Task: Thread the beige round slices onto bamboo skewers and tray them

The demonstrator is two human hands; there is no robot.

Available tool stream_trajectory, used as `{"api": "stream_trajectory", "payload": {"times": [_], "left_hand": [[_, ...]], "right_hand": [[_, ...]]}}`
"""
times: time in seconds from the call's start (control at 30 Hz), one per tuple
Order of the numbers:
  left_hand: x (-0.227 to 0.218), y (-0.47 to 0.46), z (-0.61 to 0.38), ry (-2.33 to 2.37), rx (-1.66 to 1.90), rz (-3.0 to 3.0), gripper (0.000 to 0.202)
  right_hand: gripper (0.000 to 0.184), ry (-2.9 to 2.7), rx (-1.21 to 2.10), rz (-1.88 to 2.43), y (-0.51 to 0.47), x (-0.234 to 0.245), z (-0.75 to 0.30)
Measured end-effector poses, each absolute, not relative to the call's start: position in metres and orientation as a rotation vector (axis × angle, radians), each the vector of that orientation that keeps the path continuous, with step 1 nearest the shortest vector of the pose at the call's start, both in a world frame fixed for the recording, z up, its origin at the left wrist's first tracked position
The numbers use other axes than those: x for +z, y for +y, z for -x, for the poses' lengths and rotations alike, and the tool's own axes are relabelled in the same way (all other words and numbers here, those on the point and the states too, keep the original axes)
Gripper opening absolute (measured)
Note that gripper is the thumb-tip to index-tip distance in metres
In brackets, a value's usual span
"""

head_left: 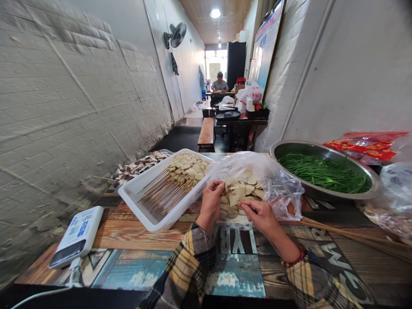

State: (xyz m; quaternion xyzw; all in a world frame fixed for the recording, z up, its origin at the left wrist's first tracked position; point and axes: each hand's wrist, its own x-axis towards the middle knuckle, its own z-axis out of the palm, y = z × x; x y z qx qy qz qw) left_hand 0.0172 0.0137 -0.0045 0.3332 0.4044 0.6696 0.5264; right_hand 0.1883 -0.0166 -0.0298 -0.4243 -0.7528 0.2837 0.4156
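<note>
My left hand point(211, 201) is closed in a pinch at the left side of an open clear plastic bag point(283, 189). Whatever its fingertips hold is hidden. Pale, thin slices point(240, 193) lie heaped in the bag, just beyond my fingers. My right hand point(260, 216) is also pinched, low over the front of the heap. A thin stick, seemingly a bamboo skewer, shows faintly below its wrist. Left of my hands, a white tray point(154, 225) contains rows of skewered pale slices point(188, 165), their bare sticks pointing toward me.
A metal basin point(325, 193) of green chives point(325, 174) stands at right. Loose skewers point(350, 231) lie below it. Dark-edged pieces point(141, 165) are piled behind the tray. A white device point(77, 236) with a cable sits at left. A person point(220, 83) sits far back.
</note>
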Motion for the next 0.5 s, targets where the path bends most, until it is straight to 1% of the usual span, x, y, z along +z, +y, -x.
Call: {"api": "stream_trajectory", "payload": {"times": [0.5], "left_hand": [[-0.0023, 0.0137, -0.0125, 1.09, 1.639, -1.014, 0.016]], "right_hand": [[0.032, -1.867, 0.775, 1.101, -0.0179, -0.0277, -0.1871]]}}
